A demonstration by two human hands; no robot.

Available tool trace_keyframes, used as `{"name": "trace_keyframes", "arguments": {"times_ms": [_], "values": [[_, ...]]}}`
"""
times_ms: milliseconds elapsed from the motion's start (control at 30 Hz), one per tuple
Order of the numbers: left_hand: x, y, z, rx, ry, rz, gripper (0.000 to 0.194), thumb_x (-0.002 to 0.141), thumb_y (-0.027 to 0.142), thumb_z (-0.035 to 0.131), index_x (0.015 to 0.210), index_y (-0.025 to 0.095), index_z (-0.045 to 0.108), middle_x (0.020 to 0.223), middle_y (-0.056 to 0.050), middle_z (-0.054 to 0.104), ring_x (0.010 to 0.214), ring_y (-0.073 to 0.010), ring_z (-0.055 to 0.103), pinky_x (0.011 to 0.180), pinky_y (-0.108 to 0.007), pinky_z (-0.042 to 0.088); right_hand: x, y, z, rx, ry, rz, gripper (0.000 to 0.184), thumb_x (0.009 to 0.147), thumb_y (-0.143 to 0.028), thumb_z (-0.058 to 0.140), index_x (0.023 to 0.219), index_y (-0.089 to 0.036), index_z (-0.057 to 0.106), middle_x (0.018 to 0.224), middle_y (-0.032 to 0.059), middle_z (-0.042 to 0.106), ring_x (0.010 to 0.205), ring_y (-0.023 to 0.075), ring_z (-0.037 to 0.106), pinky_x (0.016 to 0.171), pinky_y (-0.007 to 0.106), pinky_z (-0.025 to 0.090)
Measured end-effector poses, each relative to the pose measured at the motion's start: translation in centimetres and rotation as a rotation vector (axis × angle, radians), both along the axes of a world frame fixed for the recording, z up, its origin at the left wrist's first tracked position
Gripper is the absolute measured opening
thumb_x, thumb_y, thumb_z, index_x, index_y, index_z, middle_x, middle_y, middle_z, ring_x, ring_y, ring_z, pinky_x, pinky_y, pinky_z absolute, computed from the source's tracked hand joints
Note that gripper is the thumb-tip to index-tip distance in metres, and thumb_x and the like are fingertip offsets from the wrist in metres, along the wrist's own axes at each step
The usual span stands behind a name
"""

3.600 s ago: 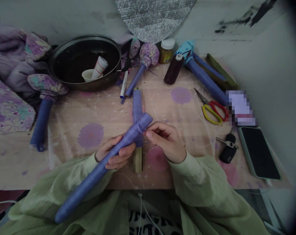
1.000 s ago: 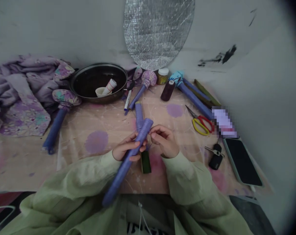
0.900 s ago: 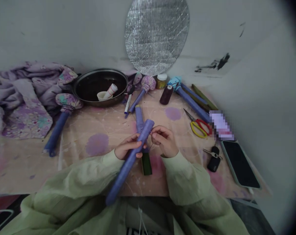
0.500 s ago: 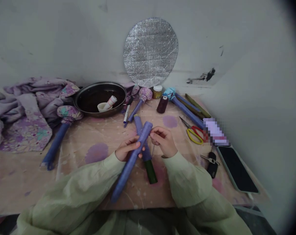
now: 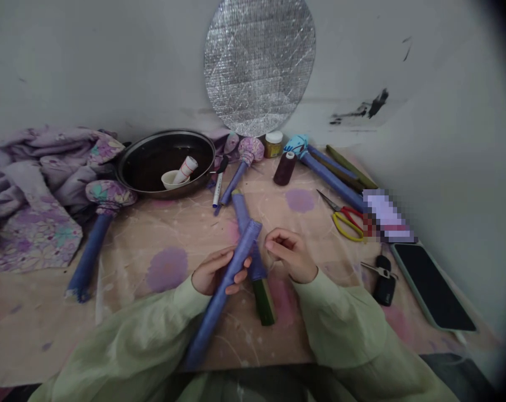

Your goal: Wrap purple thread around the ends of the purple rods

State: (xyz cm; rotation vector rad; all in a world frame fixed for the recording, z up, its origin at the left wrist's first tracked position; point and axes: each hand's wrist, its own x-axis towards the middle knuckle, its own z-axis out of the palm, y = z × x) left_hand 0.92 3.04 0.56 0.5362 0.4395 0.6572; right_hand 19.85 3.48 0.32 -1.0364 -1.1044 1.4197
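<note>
Grey, scuffed walls are enclosing a table (image 5: 127, 251) draped in a pink flowered cover, and a round silver panel (image 5: 259, 67) is standing against the wall behind its back edge.

Near the middle of the front edge, the left hand (image 5: 215, 271) is closing around a purple-wrapped rod (image 5: 218, 307), thumb on one side and fingertips showing on the other. This rod is slanting, its upper end leaning away from the person and to the right, its blurred lower end reaching the front edge. Beneath its upper part a second wrapped rod (image 5: 258, 268) is lying on the table, its bare green end pointing to the front edge; whether the two are touching I cannot tell.

Just right of the held rod's upper end, the right hand (image 5: 292, 254) is hovering with fingers curling in and thumb close to the forefinger; I cannot tell whether they are gripping a thread.

Toward the back left corner, floral cloth (image 5: 39, 195) is heaping beside a dark pan (image 5: 142, 164) that is holding a white cup (image 5: 169, 180). Scissors (image 5: 349, 220), keys (image 5: 385, 282) and a phone (image 5: 433, 287) are lying toward the right edge, while a dark thread spool (image 5: 284, 168) is standing near the back edge.
</note>
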Motion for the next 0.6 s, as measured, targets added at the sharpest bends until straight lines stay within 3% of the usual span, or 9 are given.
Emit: {"name": "trace_keyframes", "arguments": {"times_ms": [300,467,600], "values": [[0.20,-0.62,-0.75,0.086,-0.021,0.002,0.017,0.076,0.021,0.066,0.087,0.017,0.053,0.080,0.000,0.056,0.046,-0.0040,0.048,0.032,-0.011,0.034,-0.40,-0.62,-0.01,-0.081,0.089,0.068,0.024,0.066,-0.037,0.073,0.065,-0.016,0.061,0.048,-0.0064,0.047,0.041,0.0046,0.036,0.040,0.020,0.026],[0.22,-0.79,-0.71,0.035,0.029,0.055,0.022,0.070,0.022,0.072,0.085,0.014,0.059,0.078,-0.002,0.055,0.059,-0.0086,0.053,0.035,-0.012,0.041,-0.34,-0.95,-0.30,-0.113,0.152,0.096,0.023,0.068,-0.036,0.072,0.067,-0.016,0.061,0.047,-0.0071,0.046,0.040,0.0039,0.034,0.040,0.019,0.023],[0.12,-0.75,-1.04,0.023,0.059,0.066,0.030,0.066,0.025,0.076,0.091,0.012,0.064,0.070,-0.003,0.060,0.058,-0.0100,0.055,0.037,-0.014,0.043,-0.36,-0.90,-0.20,-0.110,0.171,0.103,0.022,0.068,-0.035,0.072,0.066,-0.016,0.061,0.046,-0.0074,0.045,0.039,0.0039,0.034,0.039,0.019,0.023]]}}
